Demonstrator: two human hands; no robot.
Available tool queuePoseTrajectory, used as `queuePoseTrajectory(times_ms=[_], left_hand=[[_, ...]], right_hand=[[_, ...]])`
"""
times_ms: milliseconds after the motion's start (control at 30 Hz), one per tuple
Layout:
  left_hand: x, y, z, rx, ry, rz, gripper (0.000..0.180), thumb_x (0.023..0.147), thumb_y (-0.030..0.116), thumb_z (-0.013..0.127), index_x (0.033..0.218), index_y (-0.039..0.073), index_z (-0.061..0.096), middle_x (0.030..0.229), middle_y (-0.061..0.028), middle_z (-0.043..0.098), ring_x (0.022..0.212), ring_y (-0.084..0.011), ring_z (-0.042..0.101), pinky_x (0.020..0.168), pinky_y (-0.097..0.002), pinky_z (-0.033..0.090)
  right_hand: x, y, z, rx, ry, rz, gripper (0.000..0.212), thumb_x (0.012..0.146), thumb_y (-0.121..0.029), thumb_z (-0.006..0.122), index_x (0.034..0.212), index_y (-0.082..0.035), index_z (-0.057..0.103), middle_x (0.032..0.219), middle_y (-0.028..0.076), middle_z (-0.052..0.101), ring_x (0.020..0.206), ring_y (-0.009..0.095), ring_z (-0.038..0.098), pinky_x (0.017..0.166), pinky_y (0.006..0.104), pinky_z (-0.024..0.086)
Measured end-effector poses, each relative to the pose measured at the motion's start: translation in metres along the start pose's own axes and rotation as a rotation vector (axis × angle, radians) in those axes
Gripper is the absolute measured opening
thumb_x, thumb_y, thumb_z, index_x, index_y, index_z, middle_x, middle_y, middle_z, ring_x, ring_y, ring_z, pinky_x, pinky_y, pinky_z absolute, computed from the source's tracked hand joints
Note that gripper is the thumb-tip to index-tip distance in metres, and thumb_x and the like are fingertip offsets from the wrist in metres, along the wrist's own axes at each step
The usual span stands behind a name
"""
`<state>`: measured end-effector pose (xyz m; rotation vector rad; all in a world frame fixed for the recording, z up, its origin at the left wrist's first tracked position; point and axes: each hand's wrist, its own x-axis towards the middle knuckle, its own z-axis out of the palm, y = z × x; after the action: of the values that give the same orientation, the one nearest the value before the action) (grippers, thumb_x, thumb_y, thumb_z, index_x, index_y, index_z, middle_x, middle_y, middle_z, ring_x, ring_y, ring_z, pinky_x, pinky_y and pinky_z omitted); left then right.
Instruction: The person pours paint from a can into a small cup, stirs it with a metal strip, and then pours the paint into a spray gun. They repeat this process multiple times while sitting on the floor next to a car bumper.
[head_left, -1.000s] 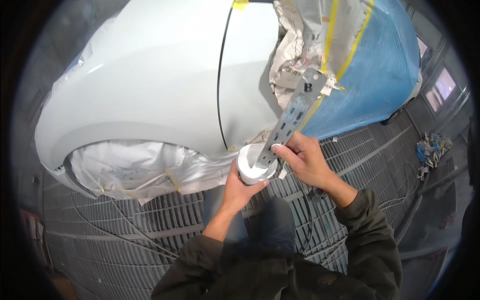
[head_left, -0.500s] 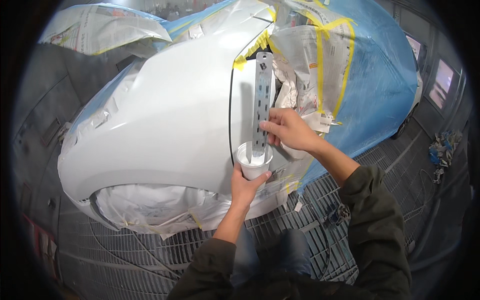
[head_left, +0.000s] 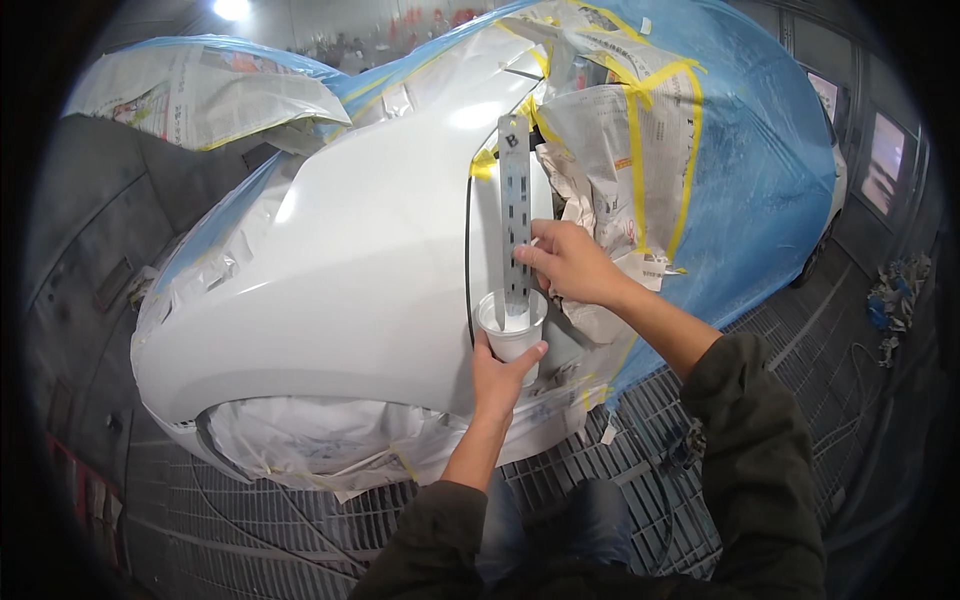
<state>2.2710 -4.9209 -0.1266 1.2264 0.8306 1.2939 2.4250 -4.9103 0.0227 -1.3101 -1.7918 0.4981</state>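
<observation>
Cup (head_left: 511, 328) (white) gripped from below, left hand (head_left: 503, 377) | right hand (head_left: 570, 262) fingers pinch upright stick (head_left: 515, 205)

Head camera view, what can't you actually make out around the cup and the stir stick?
- Lower end of the stir stick: sunk inside the cup, hidden by its rim.
- Cup's base and side: covered by the left hand.
- Stick's grip area: covered by the right hand.
- Wheel arch: masked with paper.
- Car's rear: under blue film.
</observation>
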Motion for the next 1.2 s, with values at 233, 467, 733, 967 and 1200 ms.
queuePoseTrajectory(times_ms=[233, 467, 733, 967, 1200], left_hand=[[0.003, -0.002, 0.0, 0.003, -0.004, 0.02, 0.078, 0.069, 0.018, 0.092, 0.133, -0.001, 0.051, 0.125, -0.0152, 0.064, 0.113, -0.0243, 0.062, 0.097, -0.0372, 0.049], [0.006, -0.001, 0.001, -0.023, 0.01, 0.008, 0.078, 0.07, 0.018, 0.092, 0.134, 0.0, 0.051, 0.127, -0.0153, 0.063, 0.114, -0.0246, 0.062, 0.098, -0.0374, 0.049], [0.004, 0.0, 0.003, 0.012, -0.004, -0.001, 0.08, 0.071, 0.018, 0.091, 0.136, -0.001, 0.049, 0.127, -0.0157, 0.062, 0.114, -0.0253, 0.062, 0.098, -0.0376, 0.049], [0.007, 0.003, 0.0, 0.027, 0.015, 0.004, 0.081, 0.07, 0.018, 0.091, 0.136, -0.002, 0.048, 0.127, -0.0157, 0.062, 0.114, -0.0251, 0.061, 0.098, -0.0374, 0.049], [0.002, -0.004, 0.007, 0.008, 0.034, 0.003, 0.078, 0.071, 0.015, 0.089, 0.136, -0.001, 0.049, 0.127, -0.0151, 0.061, 0.114, -0.0247, 0.061, 0.098, -0.0368, 0.049]], right_hand=[[0.01, -0.012, -0.009, -0.098, 0.154, -0.131, 0.026, 0.097, -0.02, 0.064, 0.087, 0.003, 0.06, 0.064, 0.014, 0.066, 0.056, 0.023, 0.068, 0.056, 0.0362, 0.051], [0.007, 0.007, 0.005, -0.093, 0.067, -0.093, 0.025, 0.096, -0.02, 0.066, 0.091, 0.004, 0.062, 0.065, 0.016, 0.067, 0.056, 0.025, 0.068, 0.056, 0.0376, 0.05], [0.017, -0.007, 0.0, -0.079, 0.189, -0.168, 0.024, 0.098, -0.019, 0.062, 0.094, 0.005, 0.061, 0.064, 0.017, 0.066, 0.056, 0.028, 0.068, 0.057, 0.0393, 0.052], [0.013, 0.011, 0.015, -0.04, 0.113, -0.076, 0.022, 0.099, -0.017, 0.064, 0.094, 0.004, 0.059, 0.063, 0.008, 0.063, 0.052, 0.013, 0.063, 0.047, 0.0301, 0.045], [0.039, -0.002, -0.016, 0.172, 0.148, -0.048, 0.022, 0.101, -0.018, 0.061, 0.097, 0.003, 0.059, 0.07, 0.005, 0.065, 0.055, 0.012, 0.066, 0.047, 0.025, 0.046]])
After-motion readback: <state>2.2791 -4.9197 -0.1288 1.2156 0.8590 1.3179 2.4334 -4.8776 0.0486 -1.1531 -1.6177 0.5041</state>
